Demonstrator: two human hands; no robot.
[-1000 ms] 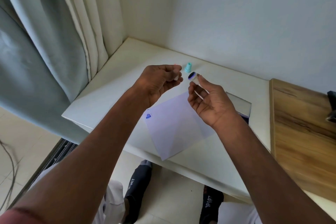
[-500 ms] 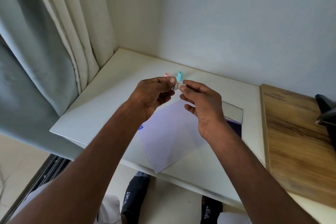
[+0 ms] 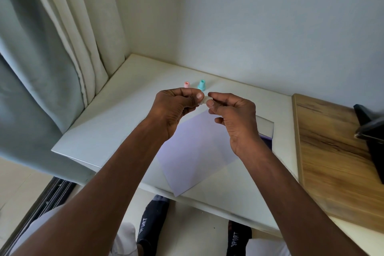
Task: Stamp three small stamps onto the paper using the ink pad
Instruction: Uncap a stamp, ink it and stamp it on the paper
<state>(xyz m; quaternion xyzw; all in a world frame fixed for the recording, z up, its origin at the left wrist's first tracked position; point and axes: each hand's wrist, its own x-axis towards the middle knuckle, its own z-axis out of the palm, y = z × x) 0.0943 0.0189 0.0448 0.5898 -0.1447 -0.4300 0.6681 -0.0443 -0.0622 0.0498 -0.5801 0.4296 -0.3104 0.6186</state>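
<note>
Hands have come together on the small white stamp.

A second ago the right hand (image 3: 232,114) held the small white plastic stamp (image 3: 204,100) alone; now the left hand (image 3: 176,106) pinches it too, above the white paper sheet (image 3: 193,151) — probably capping it, though fingers hide this. Pink stamp (image 3: 186,84) and teal stamp (image 3: 201,85) remain on the white table (image 3: 116,122).

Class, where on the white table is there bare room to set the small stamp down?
Bare table lies left of the paper, towards the curtain. Crowded: by the pink stamp and teal stamp, and near the ink pad.
</note>
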